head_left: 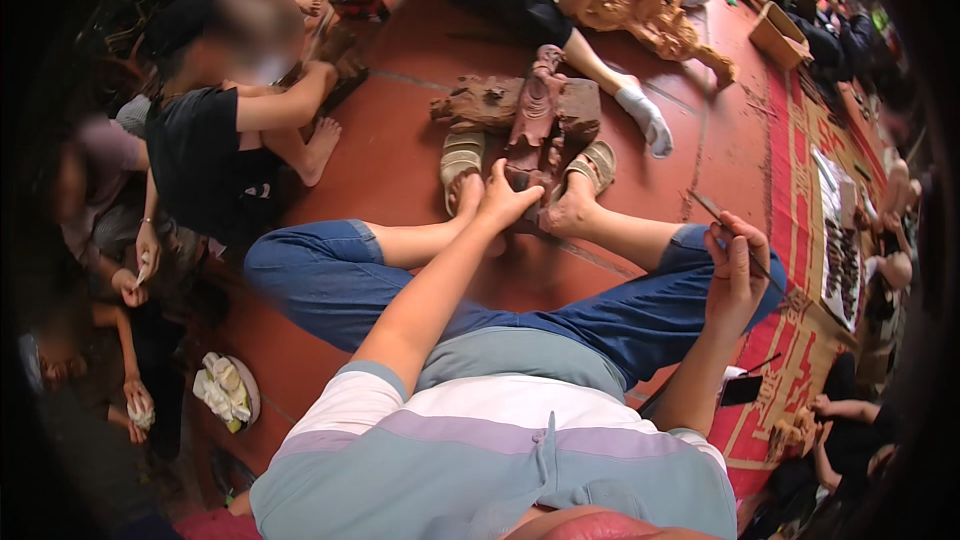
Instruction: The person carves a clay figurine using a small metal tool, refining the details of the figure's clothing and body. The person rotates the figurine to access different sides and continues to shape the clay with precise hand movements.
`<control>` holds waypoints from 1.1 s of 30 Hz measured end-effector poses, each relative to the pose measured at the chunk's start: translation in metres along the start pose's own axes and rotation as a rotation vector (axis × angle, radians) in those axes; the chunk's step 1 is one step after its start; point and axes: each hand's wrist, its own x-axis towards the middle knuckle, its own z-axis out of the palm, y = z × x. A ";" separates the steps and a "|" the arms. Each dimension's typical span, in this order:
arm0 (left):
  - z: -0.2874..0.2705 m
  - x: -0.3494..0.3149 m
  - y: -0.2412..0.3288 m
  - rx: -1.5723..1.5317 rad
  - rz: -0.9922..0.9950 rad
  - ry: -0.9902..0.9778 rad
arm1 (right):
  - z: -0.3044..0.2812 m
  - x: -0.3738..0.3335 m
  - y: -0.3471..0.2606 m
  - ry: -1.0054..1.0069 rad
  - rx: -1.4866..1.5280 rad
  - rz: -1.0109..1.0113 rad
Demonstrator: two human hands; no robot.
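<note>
A reddish-brown carved wooden figure [535,115] leans lengthwise across a rough dark wood block [480,103] between my sandalled feet. Its narrow head points away from me. My left hand [508,200] grips the figure's lower end, thumb lying across it; some of the fingers are hidden. Off to the right, above my bent knee, my right hand [738,260] is raised and closed round a slim carving chisel [706,204]. The chisel's tip points up and to the left, well apart from the figure.
Another person's socked foot [645,118] rests right of the block. Beyond it lies a large light-brown root carving [640,10]. A seated person in black [205,140] is at left, near a bowl of white crumpled stuff [226,392]. At right, small tools lie along a red patterned mat [790,340].
</note>
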 end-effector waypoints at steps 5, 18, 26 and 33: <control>0.001 0.019 -0.020 -0.107 0.044 -0.038 | -0.042 -0.008 -0.078 0.091 -0.051 -0.359; -0.043 -0.006 0.027 -0.107 -0.061 -0.262 | -0.059 -0.004 -0.096 -0.010 0.009 -0.453; -0.074 0.030 0.031 0.410 -0.031 -0.412 | -0.038 0.085 -0.076 -0.120 0.001 -0.248; -0.071 0.017 0.068 0.810 0.170 -0.446 | 0.021 0.223 0.002 -0.336 -0.516 -0.024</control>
